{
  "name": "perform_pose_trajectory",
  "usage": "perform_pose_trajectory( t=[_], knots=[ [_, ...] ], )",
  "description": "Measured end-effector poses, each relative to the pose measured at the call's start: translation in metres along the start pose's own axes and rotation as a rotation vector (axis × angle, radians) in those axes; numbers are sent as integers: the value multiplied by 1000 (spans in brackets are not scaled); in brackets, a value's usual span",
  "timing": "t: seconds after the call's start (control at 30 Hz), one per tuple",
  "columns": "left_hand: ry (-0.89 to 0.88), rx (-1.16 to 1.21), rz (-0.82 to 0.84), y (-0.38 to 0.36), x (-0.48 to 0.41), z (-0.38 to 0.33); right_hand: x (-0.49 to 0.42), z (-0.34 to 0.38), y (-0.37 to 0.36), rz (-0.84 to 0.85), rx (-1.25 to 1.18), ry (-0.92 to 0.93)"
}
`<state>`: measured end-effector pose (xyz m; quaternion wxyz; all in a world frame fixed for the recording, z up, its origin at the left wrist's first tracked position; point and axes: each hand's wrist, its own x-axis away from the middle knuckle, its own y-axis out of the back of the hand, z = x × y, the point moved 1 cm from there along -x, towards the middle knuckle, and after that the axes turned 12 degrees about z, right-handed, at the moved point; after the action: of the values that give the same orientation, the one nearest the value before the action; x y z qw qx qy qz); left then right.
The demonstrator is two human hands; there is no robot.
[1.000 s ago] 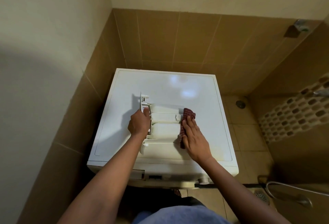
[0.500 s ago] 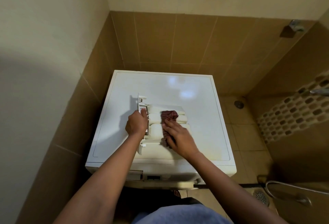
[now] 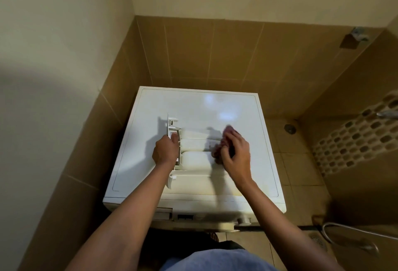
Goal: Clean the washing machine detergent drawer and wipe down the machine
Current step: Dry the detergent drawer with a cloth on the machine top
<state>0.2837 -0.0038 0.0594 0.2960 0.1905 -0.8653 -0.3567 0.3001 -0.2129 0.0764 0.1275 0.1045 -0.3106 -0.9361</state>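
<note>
— Lying flat on top of the washing machine (image 3: 193,102), nearer its front edge than its back: the white detergent drawer (image 3: 195,159), front panel turned toward the machine's left side.

— And the hands?

— Gripping the drawer's front panel with the left hand (image 3: 164,152), fingers wrapped round it. Clutching a dark red cloth (image 3: 225,141) in the right hand (image 3: 237,154), at the drawer's end toward the machine's right side. Too blurred to tell whether cloth and drawer touch.

— Anything around the machine?

— Brown tiled wall (image 3: 215,55) behind the machine. Round floor drain (image 3: 289,129) off the machine's right side. Silver hose (image 3: 349,231) beyond the machine's front right corner.
</note>
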Motion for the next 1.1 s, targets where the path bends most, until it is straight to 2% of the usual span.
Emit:
perform_pose_trajectory(
  t=[0.07, 0.1, 0.2, 0.5, 0.7, 0.87, 1.1],
  knots=[
    [3, -8, 0, 0, -1, 1, -10, 7, -19, 150, 154, 108],
    [2, -15, -2, 0, -1, 1, -15, 8, -29, 244, 265, 100],
    [-1, -16, -5, -1, -2, 1, -24, 3, -53, 429, 410, -58],
    [-9, 1, -7, -3, -6, 2, -62, 11, -85, 587, 527, -153],
    [25, 2, -1, -2, -7, 0, -84, 28, -98, 701, 451, 48],
    [45, 7, -15, -3, -7, -2, -45, 23, -89, 606, 421, 143],
    [1, 6, -8, -3, -8, 4, -77, 7, -93, 618, 528, -46]
  ],
)
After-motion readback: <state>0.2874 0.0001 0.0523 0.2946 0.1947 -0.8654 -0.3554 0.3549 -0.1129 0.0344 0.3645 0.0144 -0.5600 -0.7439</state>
